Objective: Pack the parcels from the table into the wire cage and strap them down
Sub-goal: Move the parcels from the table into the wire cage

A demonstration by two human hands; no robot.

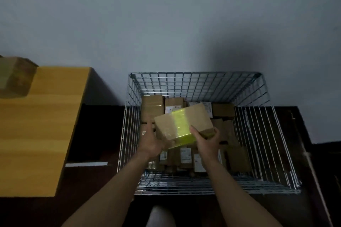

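Loosely, parcels (185, 155) fill wire cage (195, 74) beneath held box (181, 122).

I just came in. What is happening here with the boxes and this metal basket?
A person is packing parcels into the wire cage. The right hand holds a cardboard parcel with yellow-green tape by its near right corner, tilted above the cage. The left hand lies open against its left side. Many other parcels already lie in the cage. One brown parcel is on the wooden table at the left. No strap is in view.
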